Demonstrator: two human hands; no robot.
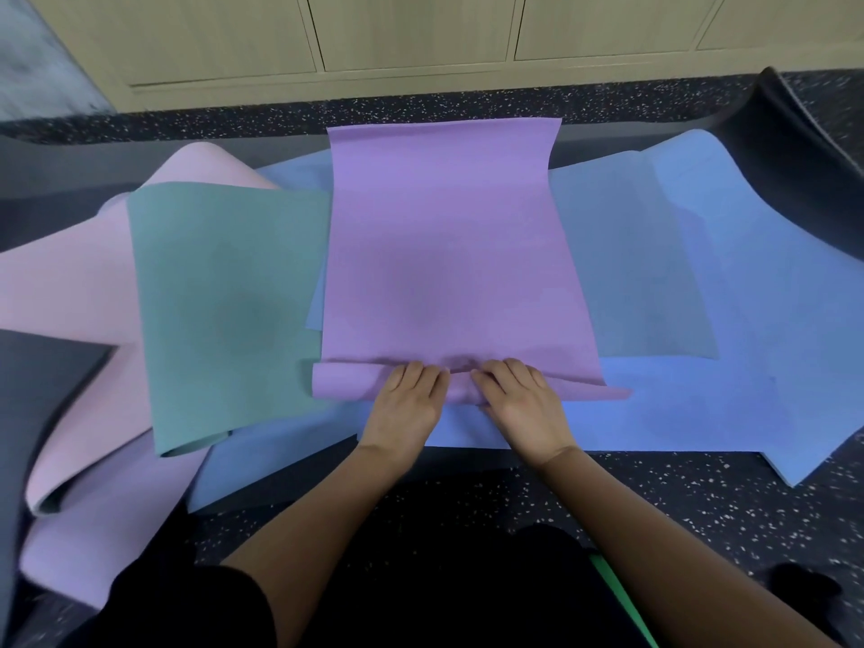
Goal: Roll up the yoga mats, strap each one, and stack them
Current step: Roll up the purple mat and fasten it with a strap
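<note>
I see the purple mat (449,254) lying flat in the middle, on top of the blue mat (701,404) on the floor (701,507). Its long side runs away from me toward 12 o'clock. The end at 6 o'clock is just turned over into a small first roll (346,383).

My left hand (406,404) and my right hand (521,406) sit side by side on the middle of that roll. The fingers of both hands are bent over it and press it down.

I think this is the very start of the rolling. The roll looks round at the 9 o'clock side but flatter and a bit crooked at the 3 o'clock side. To do this well, I would move my hands wider apart, tuck the first turn in tight, and push both sides forward together toward 12 o'clock. That way the ends should stay even.

The green mat (224,311) at 9 o'clock touches the purple edge, so I should take care not to catch it.
</note>
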